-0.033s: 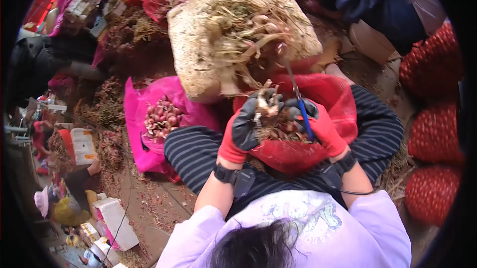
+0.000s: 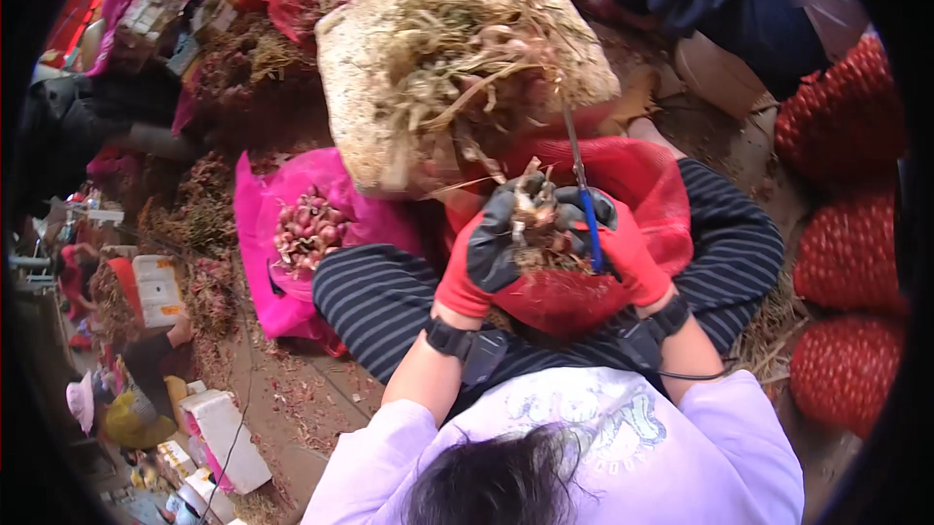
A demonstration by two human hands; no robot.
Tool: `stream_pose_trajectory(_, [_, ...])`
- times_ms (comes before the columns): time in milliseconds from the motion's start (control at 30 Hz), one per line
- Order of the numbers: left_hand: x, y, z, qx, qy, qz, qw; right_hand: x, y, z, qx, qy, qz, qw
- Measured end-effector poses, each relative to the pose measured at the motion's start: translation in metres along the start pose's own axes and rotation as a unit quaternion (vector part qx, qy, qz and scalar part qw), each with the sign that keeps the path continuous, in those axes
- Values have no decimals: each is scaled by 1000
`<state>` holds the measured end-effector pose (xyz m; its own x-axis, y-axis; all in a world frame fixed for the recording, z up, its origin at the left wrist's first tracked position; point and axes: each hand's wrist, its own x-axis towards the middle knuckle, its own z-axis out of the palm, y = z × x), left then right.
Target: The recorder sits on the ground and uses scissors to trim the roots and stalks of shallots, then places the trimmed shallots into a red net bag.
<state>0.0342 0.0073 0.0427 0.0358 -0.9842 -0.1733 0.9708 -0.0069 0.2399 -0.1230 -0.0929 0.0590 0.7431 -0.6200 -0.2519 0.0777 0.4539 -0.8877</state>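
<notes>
My left hand (image 2: 493, 245), in a red and dark grey glove, is closed around a bunch of dry shallots (image 2: 538, 218) with papery stems and roots. My right hand (image 2: 628, 245), gloved alike, grips blue-handled scissors (image 2: 591, 223) whose long metal blades point away from me. Whether the blades are apart is unclear. Both hands are close together above a red mesh bag (image 2: 647, 170) between my crossed legs. Beyond it, a pale foam slab (image 2: 350, 68) bears a heap of shallots with dried stalks (image 2: 467, 77).
To the left, a bright pink bag (image 2: 255, 277) holds trimmed shallots (image 2: 309, 228). Full red net sacks (image 2: 848, 257) line the right side. Another person's dark blue clothing (image 2: 725, 19) shows at the far right. A white foam box (image 2: 233, 442) stands at the lower left, near scattered skins.
My left hand has shifted slightly right with the bunch, closer to the scissors in my right hand. The whole view has moved a little.
</notes>
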Motion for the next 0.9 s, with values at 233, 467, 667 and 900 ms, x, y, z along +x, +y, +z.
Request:
stream_pose_trajectory(233, [17,-63,-28,335,95,27,937,-15,37,-40,-164,111,-30,980])
stream_pose_trajectory(467, [25,-57,-25,401,158,135,892,-13,52,-47,-56,111,-75,989])
stream_pose_trajectory(667, [33,-67,-30,460,191,234,835,-7,67,-40,-4,191,-97,977])
stream_pose_trajectory(900, [25,-67,-19,754,152,245,590,-3,59,-39,130,217,-82,964])
